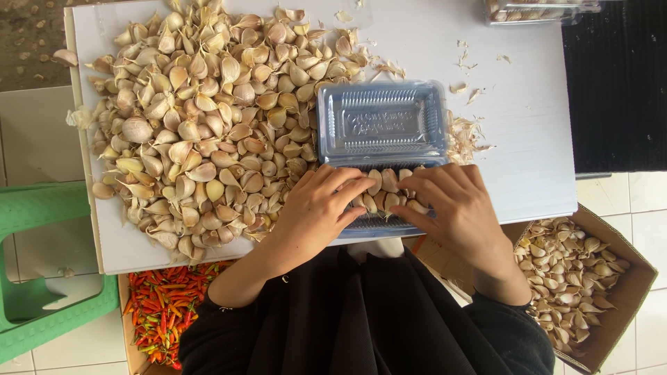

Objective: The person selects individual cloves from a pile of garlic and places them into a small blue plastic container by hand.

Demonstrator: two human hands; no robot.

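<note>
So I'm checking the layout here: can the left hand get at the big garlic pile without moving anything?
Probably yes. The left hand rests on the cloves in the clear plastic tray, and the garlic pile lies right beside it on the white board, with nothing between them.

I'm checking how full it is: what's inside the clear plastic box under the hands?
Garlic cloves lie in the clear plastic box; its hinged lid stands open. The left hand and right hand cover both ends, so its fill can't be judged.

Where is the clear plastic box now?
In the head view, the clear plastic box lies open at the table's near edge, right of the garlic pile, under both hands.
</note>
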